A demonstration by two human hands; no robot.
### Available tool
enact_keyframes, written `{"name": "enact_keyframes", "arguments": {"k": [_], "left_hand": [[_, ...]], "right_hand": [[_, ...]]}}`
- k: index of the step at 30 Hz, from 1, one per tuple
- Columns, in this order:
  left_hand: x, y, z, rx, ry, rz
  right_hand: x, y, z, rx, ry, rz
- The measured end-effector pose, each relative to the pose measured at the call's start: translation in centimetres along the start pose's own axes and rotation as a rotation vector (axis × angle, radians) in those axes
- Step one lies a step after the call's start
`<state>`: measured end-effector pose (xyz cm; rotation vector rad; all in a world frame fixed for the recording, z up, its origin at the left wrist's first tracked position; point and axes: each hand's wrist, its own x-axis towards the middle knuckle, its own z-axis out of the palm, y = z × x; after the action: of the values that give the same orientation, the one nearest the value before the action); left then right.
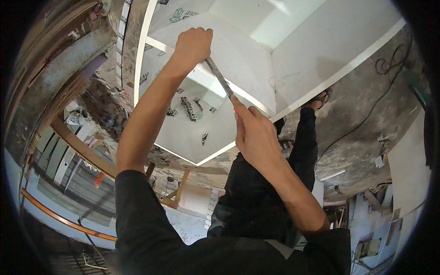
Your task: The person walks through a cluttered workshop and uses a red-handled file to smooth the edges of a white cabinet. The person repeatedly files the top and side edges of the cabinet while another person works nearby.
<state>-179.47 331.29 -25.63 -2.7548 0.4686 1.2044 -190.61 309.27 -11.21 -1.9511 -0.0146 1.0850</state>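
A long, narrow, flat grey metal file (219, 77) slants between my two hands. My left hand (194, 45) is closed over its far end. Nearer to me, my right hand (257, 134) wraps round the other end, with a finger stretched along it and a small red spot showing beside the fingers. Beneath the file is a white open-fronted cabinet (316, 55), and the file crosses the pale edge of its inner divider (245, 95). Whether it touches that edge I cannot tell for sure. Printed clear film covers the panel (190, 110) below the divider.
A black cable (366, 114) curls over the stained floor (348, 133) at the right. Wooden boards and scraps (68, 146) are piled at the left. My feet stand close to the cabinet's near edge. A white sheet (408, 160) leans at the far right.
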Motion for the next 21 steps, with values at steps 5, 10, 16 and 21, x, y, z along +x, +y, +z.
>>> {"name": "enact_keyframes", "arguments": {"k": [5, 10, 16, 21], "left_hand": [[0.9, 1.0, 0.7, 0.038, -0.006, -0.026], [1.4, 0.7, 1.2, 0.035, 0.050, -0.013], [1.0, 0.5, -0.4, -0.076, -0.013, -0.046], [1.8, 1.1, 1.1, -0.006, 0.051, -0.006]], "right_hand": [[0.4, 0.7, 0.7, -0.110, 0.049, 0.004], [1.9, 2.6, 0.8, -0.141, 0.040, 0.034], [0.8, 1.6, -0.5, -0.113, 0.026, 0.058], [1.3, 3.3, 1.3, -0.093, 0.058, 0.054]]}}
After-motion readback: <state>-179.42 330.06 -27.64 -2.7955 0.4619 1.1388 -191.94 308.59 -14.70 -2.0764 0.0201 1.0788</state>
